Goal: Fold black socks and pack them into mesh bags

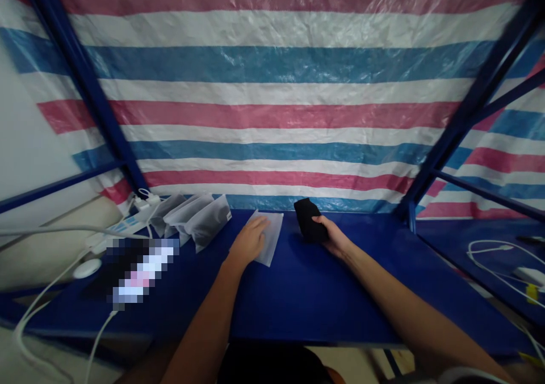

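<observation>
My right hand (pixel 334 235) grips a folded black cloth item (pixel 310 219), held just over the blue tabletop with the thumb on its near side. Its exact kind does not show. To the left, my left hand (pixel 250 239) rests on a frosted, see-through plastic bag (pixel 272 239) that lies flat, fingers stretched across its upper part. Several more frosted bags (pixel 208 222), looking filled out and standing in a row, are beyond that hand at the back left.
On the left of the blue table (pixel 315 299) are a blurred-out lit screen (pixel 142 270), a white power strip (pixel 121 230) with cables, and a white round object (pixel 87 268). Blue metal posts (pixel 87 100) frame a striped plastic sheet (pixel 272 112) behind. A white cable (pixel 489 250) lies at right.
</observation>
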`<state>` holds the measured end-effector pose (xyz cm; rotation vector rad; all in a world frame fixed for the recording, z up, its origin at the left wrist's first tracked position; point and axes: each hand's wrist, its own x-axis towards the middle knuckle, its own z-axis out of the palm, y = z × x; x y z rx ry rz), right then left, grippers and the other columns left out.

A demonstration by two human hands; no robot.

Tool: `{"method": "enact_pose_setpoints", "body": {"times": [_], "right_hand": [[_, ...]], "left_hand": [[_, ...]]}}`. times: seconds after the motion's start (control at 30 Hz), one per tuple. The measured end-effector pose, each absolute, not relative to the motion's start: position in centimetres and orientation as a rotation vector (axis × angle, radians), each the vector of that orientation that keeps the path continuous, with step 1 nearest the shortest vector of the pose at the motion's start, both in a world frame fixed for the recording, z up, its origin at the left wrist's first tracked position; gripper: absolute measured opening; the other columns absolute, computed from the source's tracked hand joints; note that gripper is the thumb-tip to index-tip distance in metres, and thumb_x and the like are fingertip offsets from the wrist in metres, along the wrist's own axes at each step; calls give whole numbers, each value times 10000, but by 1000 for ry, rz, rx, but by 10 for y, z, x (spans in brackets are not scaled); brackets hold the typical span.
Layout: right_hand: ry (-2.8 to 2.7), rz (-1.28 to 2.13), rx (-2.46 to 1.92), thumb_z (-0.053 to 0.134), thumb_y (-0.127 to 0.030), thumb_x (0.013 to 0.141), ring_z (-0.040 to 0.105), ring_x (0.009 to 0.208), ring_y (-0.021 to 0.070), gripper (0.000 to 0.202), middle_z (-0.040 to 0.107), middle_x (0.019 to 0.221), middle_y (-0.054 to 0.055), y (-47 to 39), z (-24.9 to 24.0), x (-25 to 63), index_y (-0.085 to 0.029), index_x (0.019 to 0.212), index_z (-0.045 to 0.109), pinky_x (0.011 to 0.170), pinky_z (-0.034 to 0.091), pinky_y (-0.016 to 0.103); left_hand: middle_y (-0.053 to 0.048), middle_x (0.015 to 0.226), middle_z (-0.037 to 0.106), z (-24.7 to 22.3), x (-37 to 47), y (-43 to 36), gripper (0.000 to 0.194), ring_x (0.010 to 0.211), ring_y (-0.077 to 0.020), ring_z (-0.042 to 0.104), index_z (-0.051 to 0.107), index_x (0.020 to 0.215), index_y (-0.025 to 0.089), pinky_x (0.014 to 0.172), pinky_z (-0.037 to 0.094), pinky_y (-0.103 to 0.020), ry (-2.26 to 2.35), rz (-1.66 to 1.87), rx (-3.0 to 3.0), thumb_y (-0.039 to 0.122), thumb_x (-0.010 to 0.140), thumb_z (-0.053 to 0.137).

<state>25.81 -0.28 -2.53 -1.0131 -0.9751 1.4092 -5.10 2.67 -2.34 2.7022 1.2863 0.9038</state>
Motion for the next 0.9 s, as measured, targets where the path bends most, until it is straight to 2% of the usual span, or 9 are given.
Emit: {"method": "enact_pose_setpoints", "body": {"times": [0.1, 0.17, 0.23, 0.33, 0.47, 0.57, 0.67, 0.8, 0.9], "right_hand": [[-1024, 1431, -937, 690, -490, 880, 780, 1042, 325, 399, 813, 1118, 139, -6, -22, 252, -181, 1128, 736, 946, 626, 473], [-1029, 1445, -906, 690, -487, 880, 783, 1033, 326, 409, 812, 1111, 139, -7, -20, 250, -178, 1143, 738, 955, 621, 477], [-1038, 1450, -897, 699, -485, 877, 784, 996, 319, 414, 812, 1089, 133, -9, -19, 247, -175, 1149, 735, 940, 620, 467], [-1058, 1426, -912, 736, -485, 861, 775, 928, 299, 415, 810, 1048, 114, -11, -21, 243, -178, 1141, 722, 886, 616, 427], [-1129, 1308, -991, 748, -513, 849, 750, 912, 269, 465, 799, 1035, 55, -11, -27, 239, -211, 1199, 701, 838, 593, 370], [-1294, 1250, -1017, 726, -524, 877, 731, 1029, 264, 499, 785, 1115, 23, -10, -33, 240, -242, 1286, 682, 927, 568, 367], [-1453, 1202, -1027, 705, -539, 908, 711, 1087, 266, 500, 768, 1182, 20, -8, -36, 241, -247, 1313, 674, 982, 550, 381], [-1590, 1123, -1042, 671, -547, 947, 704, 1055, 263, 486, 755, 1181, 26, -6, -37, 241, -247, 1330, 661, 960, 555, 389], [-1684, 1070, -1040, 648, -545, 970, 687, 1109, 270, 488, 744, 1227, 35, -4, -35, 241, -252, 1361, 652, 1011, 537, 409]], "left_hand": [[-143, 1215, 735, -23, -35, 19, 278, 1162, -325, 678, 763, 1131, 200, 1041, 549, -500, 1301, 770, 2722, 247, 1024, 511], [-147, 1094, 722, -21, -29, 13, 271, 1069, -332, 683, 755, 1009, 197, 928, 574, -484, 1395, 731, 2729, 303, 1045, 509], [-148, 1062, 700, -20, -25, 8, 252, 1054, -336, 670, 734, 988, 195, 919, 562, -485, 1445, 721, 2747, 286, 1042, 505], [-170, 1148, 681, -24, -22, 3, 241, 1124, -360, 638, 712, 1105, 185, 1030, 498, -554, 1495, 767, 2750, 291, 1038, 506], [-200, 1477, 606, -38, -21, 4, 432, 1381, -410, 530, 660, 1387, 186, 1179, 380, -600, 1472, 776, 2711, 407, 1051, 501], [-140, 1639, 513, -49, -21, 8, 558, 1551, -474, 347, 597, 1526, 264, 1253, 207, -718, 1471, 708, 2674, 530, 1045, 501], [-97, 1686, 467, -54, -22, 12, 624, 1596, -558, 191, 579, 1554, 355, 1204, 75, -845, 1539, 668, 2618, 653, 1008, 530], [-153, 1725, 385, -52, -23, 11, 710, 1601, -572, 179, 558, 1580, 339, 1218, 94, -818, 1587, 588, 2586, 709, 974, 561], [-186, 1732, 357, -47, -21, 7, 735, 1629, -511, 170, 537, 1598, 257, 1270, 101, -747, 1481, 549, 2657, 676, 995, 549]]}}
